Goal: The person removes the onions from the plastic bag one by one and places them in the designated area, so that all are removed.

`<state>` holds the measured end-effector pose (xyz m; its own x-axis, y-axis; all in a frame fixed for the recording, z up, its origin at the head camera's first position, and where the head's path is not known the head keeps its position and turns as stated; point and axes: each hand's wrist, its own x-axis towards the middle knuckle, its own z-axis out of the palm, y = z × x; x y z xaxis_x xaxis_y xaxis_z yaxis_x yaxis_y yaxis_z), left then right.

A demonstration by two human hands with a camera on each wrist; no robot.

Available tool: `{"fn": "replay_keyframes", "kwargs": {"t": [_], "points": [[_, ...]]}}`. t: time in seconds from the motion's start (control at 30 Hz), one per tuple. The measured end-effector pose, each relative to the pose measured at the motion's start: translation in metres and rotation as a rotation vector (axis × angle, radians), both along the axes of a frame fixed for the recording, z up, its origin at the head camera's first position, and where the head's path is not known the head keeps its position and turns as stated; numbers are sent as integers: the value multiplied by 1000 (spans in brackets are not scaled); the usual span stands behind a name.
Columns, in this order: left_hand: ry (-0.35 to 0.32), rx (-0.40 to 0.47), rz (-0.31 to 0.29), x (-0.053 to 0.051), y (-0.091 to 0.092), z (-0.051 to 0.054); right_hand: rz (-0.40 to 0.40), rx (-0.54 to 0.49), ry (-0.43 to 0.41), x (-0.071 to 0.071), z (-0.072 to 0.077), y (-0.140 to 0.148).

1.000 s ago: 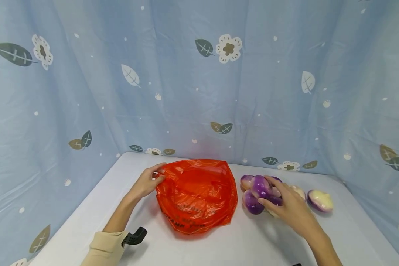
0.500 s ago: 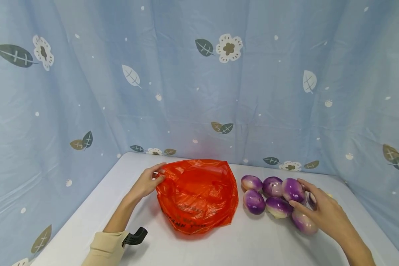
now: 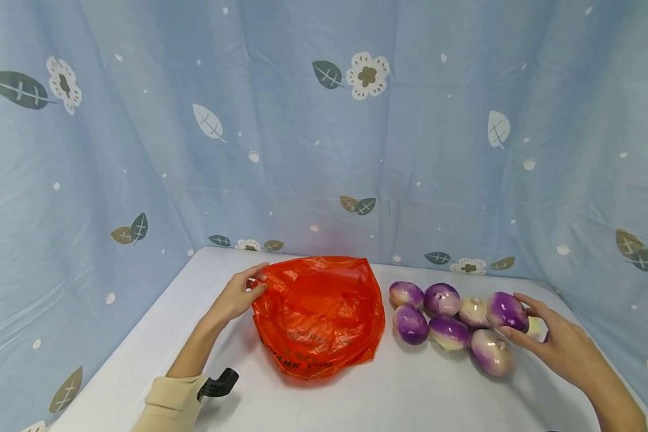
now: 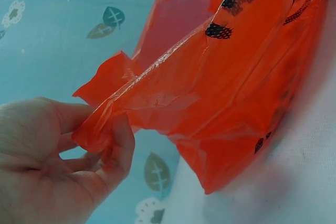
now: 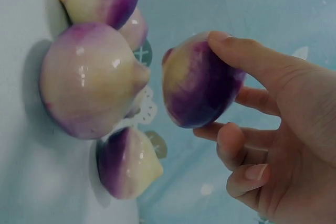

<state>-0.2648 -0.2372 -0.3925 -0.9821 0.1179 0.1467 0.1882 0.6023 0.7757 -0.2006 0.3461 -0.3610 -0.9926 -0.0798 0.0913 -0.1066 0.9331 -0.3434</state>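
Observation:
A red plastic bag with black print stands on the white table, its mouth spread wide. My left hand pinches the bag's left rim; in the left wrist view the thumb and fingers have the thin film between them. At the right, my right hand grips a shiny purple-and-white turnip by thumb and fingertips. The right wrist view has this turnip held apart from the others. Just left of it lie several similar turnips, and another is partly hidden behind my right hand.
A blue curtain with leaf and flower prints encloses the white table at the back and sides. A black strap-like piece juts out by my left sleeve.
My right hand has carried the gripped turnip rightward across the group, uncovering the turnips at the left of it. My left hand and the bag have stayed in place.

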Motion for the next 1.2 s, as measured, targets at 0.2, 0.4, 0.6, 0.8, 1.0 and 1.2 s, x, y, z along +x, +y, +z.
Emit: {"fn": "replay_keyframes", "kwargs": {"t": [0.2,0.4,0.6,0.8,1.0,1.2], "points": [[5,-4,-4,0,0,3,30,-32,79,3,-8,11],[4,-2,0,0,-1,5,15,-44,-29,3,-5,25],[-4,-1,7,1,0,5,-25,-60,-201,-1,-3,35],[-7,2,3,2,0,5,-29,-71,-278,3,-15,49],[-16,9,-6,2,1,4,-7,-118,-383,1,-29,60],[-14,7,-4,3,2,3,22,-147,-422,1,-38,66]]}}
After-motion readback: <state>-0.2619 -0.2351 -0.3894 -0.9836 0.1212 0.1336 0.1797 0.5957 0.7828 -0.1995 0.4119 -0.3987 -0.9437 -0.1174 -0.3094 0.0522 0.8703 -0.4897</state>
